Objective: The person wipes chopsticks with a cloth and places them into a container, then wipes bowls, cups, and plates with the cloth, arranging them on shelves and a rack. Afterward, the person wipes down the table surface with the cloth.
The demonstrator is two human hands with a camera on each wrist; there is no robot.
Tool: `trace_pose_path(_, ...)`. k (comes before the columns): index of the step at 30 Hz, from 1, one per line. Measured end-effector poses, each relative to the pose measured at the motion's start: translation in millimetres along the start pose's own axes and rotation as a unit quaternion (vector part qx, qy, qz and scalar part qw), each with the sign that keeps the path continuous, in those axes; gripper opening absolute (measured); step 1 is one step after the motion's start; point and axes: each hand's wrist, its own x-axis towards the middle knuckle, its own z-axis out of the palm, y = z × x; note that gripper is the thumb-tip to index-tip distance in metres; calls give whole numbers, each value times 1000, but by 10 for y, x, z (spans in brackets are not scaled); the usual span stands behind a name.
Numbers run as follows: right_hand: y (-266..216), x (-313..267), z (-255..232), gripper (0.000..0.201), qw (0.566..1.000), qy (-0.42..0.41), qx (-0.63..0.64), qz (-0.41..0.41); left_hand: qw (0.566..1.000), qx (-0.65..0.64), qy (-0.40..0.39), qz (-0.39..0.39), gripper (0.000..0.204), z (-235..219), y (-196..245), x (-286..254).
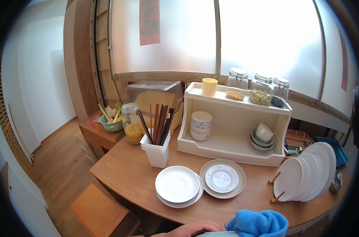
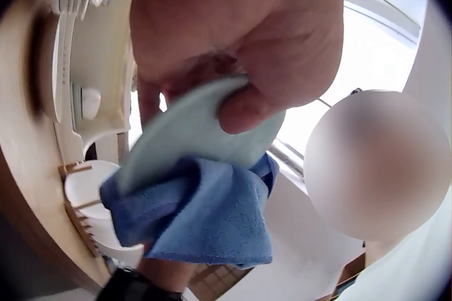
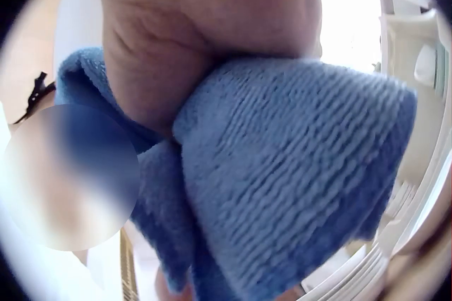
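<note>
My left hand (image 2: 240,26) grips a pale green plate (image 2: 194,131) by its edge, thumb laid over its face. Only the back of that hand (image 1: 199,228) shows at the bottom of the head view, with a sliver of the plate's rim. A blue towel (image 1: 260,223) wraps the plate's opposite edge. In the right wrist view my right hand (image 3: 205,26) holds this ribbed cloth, thumb pressed into its folds; the other fingers are hidden beneath it. Just past the hands, a stack of white plates (image 1: 177,183) stands on the table beside a grey-rimmed plate (image 1: 211,189) bearing a smaller white plate (image 1: 222,178).
A wooden rack (image 1: 280,197) of upright white plates stands at the right. Behind is a cream shelf (image 1: 230,154) with bowls (image 1: 201,125), glass jars (image 1: 260,93) and a yellow cup (image 1: 209,87). White chopstick holders (image 1: 157,155) and a pasta jar (image 1: 133,132) stand left.
</note>
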Motion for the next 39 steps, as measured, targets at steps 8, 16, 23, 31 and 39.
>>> trace_pose_path(8,-236,221,-197,16,993,14,-24,-118,978,-17,150,142,30,367,-108,-58)
trace_pose_path(16,-319,12,-181,17,987,-14,158,-15,997,15,0,76,32,-55,132,85)
trace_pose_path(23,-309,-59,-126,24,948,-22,295,113,971,43,178,154,32,294,-56,-1)
trace_pose_path(31,-302,-80,-147,29,979,-2,196,60,999,16,-2,52,36,-30,-50,-52)
trace_pose_path(39,163,-334,-118,33,979,-100,178,30,974,-49,167,147,30,345,-300,-36)
